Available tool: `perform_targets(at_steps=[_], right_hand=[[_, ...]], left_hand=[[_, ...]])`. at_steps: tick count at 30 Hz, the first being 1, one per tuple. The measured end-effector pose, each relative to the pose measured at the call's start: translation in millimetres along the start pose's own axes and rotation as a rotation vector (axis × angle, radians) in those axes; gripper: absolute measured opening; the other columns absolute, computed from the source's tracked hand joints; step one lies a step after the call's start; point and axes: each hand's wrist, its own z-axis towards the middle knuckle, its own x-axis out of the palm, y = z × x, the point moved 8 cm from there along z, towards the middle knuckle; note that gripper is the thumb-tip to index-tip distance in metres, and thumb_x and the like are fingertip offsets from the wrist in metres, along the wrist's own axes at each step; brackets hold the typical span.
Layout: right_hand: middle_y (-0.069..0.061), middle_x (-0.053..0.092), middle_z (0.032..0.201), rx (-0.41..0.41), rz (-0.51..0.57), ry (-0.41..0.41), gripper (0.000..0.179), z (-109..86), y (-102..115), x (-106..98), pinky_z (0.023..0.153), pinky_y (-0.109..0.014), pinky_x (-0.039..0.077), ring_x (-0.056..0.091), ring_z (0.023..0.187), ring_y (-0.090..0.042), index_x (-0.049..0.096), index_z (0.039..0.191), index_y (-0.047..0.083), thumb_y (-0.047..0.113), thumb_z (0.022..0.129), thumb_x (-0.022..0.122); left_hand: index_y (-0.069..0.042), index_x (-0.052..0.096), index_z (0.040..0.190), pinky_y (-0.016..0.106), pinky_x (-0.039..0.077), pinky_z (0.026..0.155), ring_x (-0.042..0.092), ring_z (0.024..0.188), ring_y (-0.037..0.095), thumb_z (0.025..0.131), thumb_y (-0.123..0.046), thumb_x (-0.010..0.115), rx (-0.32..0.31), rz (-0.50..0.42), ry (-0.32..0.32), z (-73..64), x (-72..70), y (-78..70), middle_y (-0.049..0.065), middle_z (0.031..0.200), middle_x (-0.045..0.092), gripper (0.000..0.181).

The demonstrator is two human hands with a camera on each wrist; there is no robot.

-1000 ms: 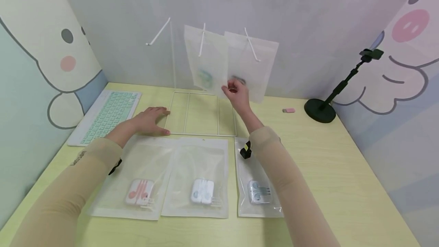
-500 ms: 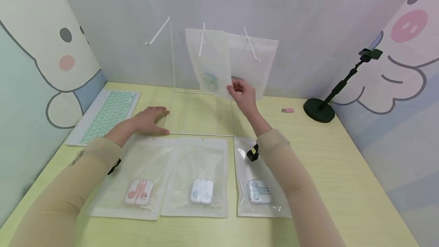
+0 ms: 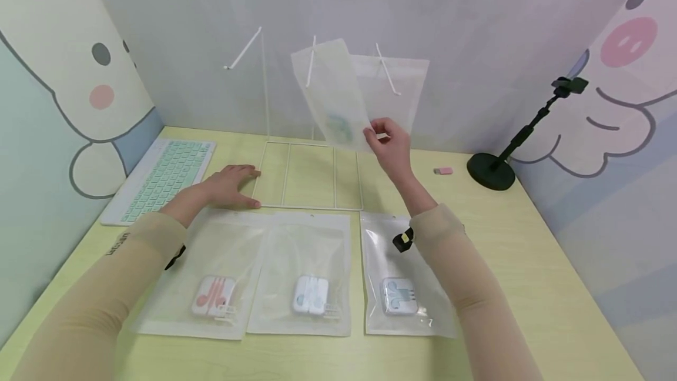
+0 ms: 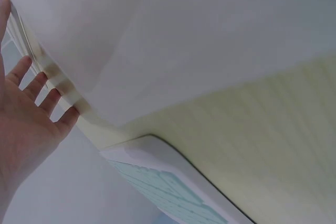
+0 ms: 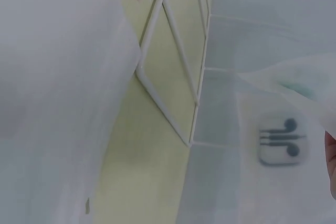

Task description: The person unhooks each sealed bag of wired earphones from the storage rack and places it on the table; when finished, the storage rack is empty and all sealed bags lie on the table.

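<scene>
In the head view, the right hand (image 3: 392, 149) pinches the lower right edge of a white bag (image 3: 333, 87) that hangs tilted at the middle hook (image 3: 311, 63), overlapping a second bag (image 3: 404, 110) at the right hook (image 3: 388, 72), while the left hand (image 3: 230, 187) rests with spread fingers at the left side of the wire rack (image 3: 312, 207). The left wrist view shows those fingers extended and grasping nothing, near the keyboard (image 4: 163, 187). In the right wrist view, earphones (image 5: 290, 125) show through the second bag.
</scene>
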Motion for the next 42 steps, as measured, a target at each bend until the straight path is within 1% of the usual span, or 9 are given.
perform_targets(at_steps=[3,8,10,15,18,24,27,37,42], right_hand=[[-0.015,0.062,0.084,-0.020,-0.028,-0.023,0.011,-2.4,7,-5,0.064,-0.014,0.046,0.060,0.080,-0.018,0.062,0.091,-0.009,0.001,0.086,0.064],[-0.019,0.062,0.083,-0.083,-0.037,-0.069,0.012,-3.3,20,-16,0.063,-0.015,0.046,0.061,0.077,-0.023,0.062,0.091,-0.010,0.000,0.086,0.064],[-0.020,0.062,0.083,-0.096,-0.043,-0.088,0.011,-3.0,23,-20,0.064,-0.015,0.046,0.061,0.075,-0.019,0.062,0.091,-0.010,0.000,0.086,0.064],[-0.017,0.065,0.082,-0.116,-0.069,-0.125,0.012,0.7,8,-28,0.064,-0.012,0.045,0.056,0.069,-0.003,0.064,0.091,-0.005,0.005,0.085,0.067],[-0.013,0.068,0.083,-0.150,-0.085,-0.150,0.013,2.2,1,-35,0.063,-0.012,0.044,0.055,0.068,-0.001,0.066,0.090,-0.001,0.011,0.085,0.069],[-0.011,0.068,0.083,-0.305,-0.090,-0.176,0.014,-0.4,17,-50,0.062,-0.014,0.044,0.057,0.067,-0.010,0.066,0.090,0.000,0.013,0.085,0.069],[-0.011,0.068,0.083,-0.359,-0.105,-0.185,0.013,-1.4,25,-55,0.063,-0.014,0.043,0.058,0.067,-0.014,0.067,0.089,0.000,0.013,0.084,0.070],[-0.014,0.068,0.083,-0.375,-0.128,-0.223,0.009,-2.7,37,-69,0.065,-0.015,0.040,0.057,0.068,-0.020,0.068,0.086,-0.001,0.003,0.080,0.073],[-0.011,0.069,0.084,-0.427,-0.117,-0.222,0.009,-4.5,50,-75,0.065,-0.017,0.041,0.058,0.068,-0.017,0.069,0.085,0.001,0.007,0.080,0.074]], left_hand=[[-0.011,0.036,0.145,0.073,0.019,0.100,0.019,0.137,0.046,0.077,-0.058,0.068,0.000,-0.004,0.000,1.0,1.4,0.3,0.018,0.153,0.023,0.089],[-0.011,0.036,0.145,0.073,0.020,0.099,0.019,0.137,0.046,0.077,-0.058,0.068,-0.001,0.001,-0.001,2.1,1.6,0.6,0.017,0.154,0.023,0.089],[-0.011,0.036,0.145,0.073,0.020,0.100,0.019,0.138,0.046,0.077,-0.059,0.068,-0.001,0.004,-0.002,2.1,1.1,0.7,0.017,0.154,0.024,0.089],[-0.011,0.037,0.144,0.073,0.021,0.100,0.019,0.137,0.046,0.077,-0.058,0.068,-0.001,0.007,-0.005,1.5,-0.9,-0.4,0.018,0.153,0.024,0.088],[-0.012,0.036,0.145,0.073,0.020,0.100,0.019,0.138,0.046,0.077,-0.058,0.068,-0.009,0.011,-0.004,1.1,-1.5,-0.1,0.017,0.154,0.023,0.088],[-0.013,0.037,0.145,0.073,0.019,0.100,0.019,0.138,0.045,0.076,-0.059,0.068,-0.012,0.017,-0.009,1.2,-1.5,1.1,0.017,0.154,0.023,0.089],[-0.013,0.037,0.145,0.073,0.020,0.099,0.019,0.138,0.046,0.076,-0.060,0.068,-0.010,0.020,-0.010,1.9,-1.0,1.9,0.017,0.154,0.024,0.089],[-0.012,0.036,0.145,0.072,0.020,0.100,0.020,0.138,0.045,0.076,-0.059,0.068,-0.018,0.010,0.000,0.6,-0.7,1.8,0.017,0.153,0.024,0.088],[-0.012,0.037,0.144,0.073,0.019,0.100,0.019,0.137,0.046,0.077,-0.058,0.069,-0.017,0.004,0.005,-0.6,-0.2,0.7,0.018,0.153,0.024,0.088]])
